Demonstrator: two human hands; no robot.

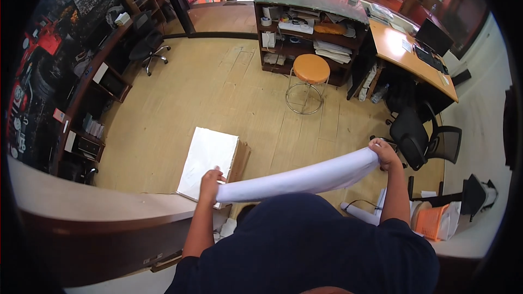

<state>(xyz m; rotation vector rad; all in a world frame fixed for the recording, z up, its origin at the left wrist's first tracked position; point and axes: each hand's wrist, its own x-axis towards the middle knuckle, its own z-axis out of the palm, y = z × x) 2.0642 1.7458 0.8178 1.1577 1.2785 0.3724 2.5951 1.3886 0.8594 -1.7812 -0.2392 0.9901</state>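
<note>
A long white roll (pixel 299 178), perhaps of paper or sheet material, spans the space in front of my body, slanting up to the right. My left hand (pixel 209 186) grips its lower left end, with the thumb raised along the edge. At the higher right end, my right hand (pixel 385 154) has its fingers wrapped round the roll. Below and beyond my left hand is a white-topped, box-like stand (pixel 210 155) with brown sides. Whether the roll's left end touches that top, I cannot tell.
An orange-seated stool (pixel 311 69) stands before the glass-topped shelf (pixel 310 8). Black office chairs (pixel 411 133) are by the desk (pixel 400 49) at right. Another white roll (pixel 359 213) and an orange basket (pixel 430 222) lie near my right side. A counter (pixel 109 207) borders my left.
</note>
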